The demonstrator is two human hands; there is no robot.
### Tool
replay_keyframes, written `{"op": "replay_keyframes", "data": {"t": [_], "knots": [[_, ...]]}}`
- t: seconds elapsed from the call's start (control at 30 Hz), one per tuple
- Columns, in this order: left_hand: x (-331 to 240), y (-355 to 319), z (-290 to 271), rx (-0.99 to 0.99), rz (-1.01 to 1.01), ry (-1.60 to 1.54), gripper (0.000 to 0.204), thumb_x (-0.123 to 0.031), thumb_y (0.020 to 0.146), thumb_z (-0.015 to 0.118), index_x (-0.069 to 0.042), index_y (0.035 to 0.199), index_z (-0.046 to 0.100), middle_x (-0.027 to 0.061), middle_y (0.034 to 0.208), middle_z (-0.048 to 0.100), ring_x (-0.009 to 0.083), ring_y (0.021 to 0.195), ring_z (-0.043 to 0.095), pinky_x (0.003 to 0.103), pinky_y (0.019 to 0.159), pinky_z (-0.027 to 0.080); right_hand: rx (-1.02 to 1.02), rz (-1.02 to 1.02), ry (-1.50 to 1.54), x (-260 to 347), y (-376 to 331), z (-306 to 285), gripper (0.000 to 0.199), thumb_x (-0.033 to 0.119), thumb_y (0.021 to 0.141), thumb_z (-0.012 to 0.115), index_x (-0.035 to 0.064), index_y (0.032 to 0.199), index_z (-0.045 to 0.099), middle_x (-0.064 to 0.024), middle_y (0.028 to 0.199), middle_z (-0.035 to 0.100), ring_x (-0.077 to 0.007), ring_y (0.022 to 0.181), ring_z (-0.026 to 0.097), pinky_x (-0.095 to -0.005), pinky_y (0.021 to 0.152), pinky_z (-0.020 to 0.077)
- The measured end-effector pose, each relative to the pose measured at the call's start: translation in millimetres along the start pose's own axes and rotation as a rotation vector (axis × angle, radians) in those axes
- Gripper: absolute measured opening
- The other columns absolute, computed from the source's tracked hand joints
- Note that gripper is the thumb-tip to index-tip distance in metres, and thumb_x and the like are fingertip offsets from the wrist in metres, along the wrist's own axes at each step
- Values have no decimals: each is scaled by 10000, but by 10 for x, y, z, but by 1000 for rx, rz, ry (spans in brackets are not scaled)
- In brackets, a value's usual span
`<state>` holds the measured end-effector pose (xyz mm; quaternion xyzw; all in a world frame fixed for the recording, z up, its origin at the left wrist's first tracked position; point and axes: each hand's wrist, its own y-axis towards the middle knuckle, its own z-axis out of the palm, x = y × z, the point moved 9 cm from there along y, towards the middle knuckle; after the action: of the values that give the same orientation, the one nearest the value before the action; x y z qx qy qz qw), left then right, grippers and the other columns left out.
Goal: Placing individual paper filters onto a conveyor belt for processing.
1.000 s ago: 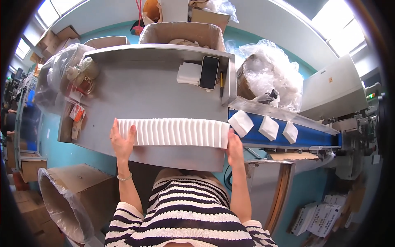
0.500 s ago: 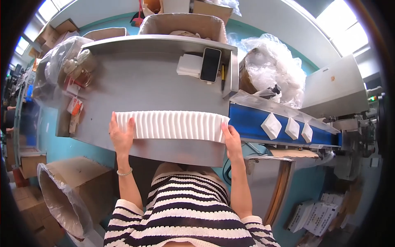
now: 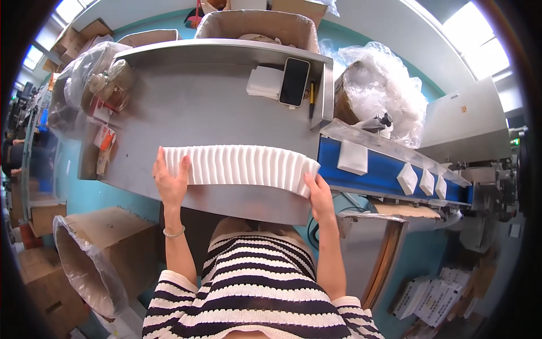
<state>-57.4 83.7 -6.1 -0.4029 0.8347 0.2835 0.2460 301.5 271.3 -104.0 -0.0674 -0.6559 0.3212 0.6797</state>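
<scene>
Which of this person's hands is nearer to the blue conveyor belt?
Right: the right hand is beside the left end of the blue conveyor belt; the left hand is farther off, at the left end of the white row.

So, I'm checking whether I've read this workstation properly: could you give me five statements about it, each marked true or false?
1. The left hand and right hand hold opposite ends of the row of white folded pieces. True.
2. Two white pieces lie on the conveyor belt. False: four white pieces lie on the blue conveyor belt.
3. The smartphone lies left of the yellow-and-black pen. True.
4. A bracelet is on the right wrist. False: the bracelet is on the left wrist.
5. The person's top is striped. True.
</scene>
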Motion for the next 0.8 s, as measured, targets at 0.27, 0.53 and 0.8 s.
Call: {"op": "replay_keyframes", "data": {"t": [0.27, 0.53, 0.8], "knots": [[-10, -36, 84, 71, 18, 2, 787, -463, 836, 684, 20, 1383, 389, 226, 1261, 528, 386, 1195, 474, 464, 1012, 379, -176, -199, -474, 461, -83, -183, 207, 166, 872, 626, -32, 929, 651, -15, 743, 642, -78, 681, 553, -251, 596, 436], [-9, -28, 37, 41, -21, -13, 780, -458, 835, 686, 15, 1382, 394, 224, 1275, 519, 383, 1203, 469, 465, 1014, 377, 43, 198, 238, -42, 32, 49, 276, 222, 915, 626, 42, 1123, 598, -31, 935, 647, -112, 731, 579, -240, 549, 442], [-78, -50, 160, 71, 33, -16, 799, -462, 823, 698, 21, 1380, 390, 226, 1247, 533, 377, 1193, 478, 458, 1011, 380, -228, -59, -41, 174, 49, -201, 390, 376, 934, 611, 1, 1037, 582, -26, 905, 611, -80, 748, 536, -234, 637, 440]]}}
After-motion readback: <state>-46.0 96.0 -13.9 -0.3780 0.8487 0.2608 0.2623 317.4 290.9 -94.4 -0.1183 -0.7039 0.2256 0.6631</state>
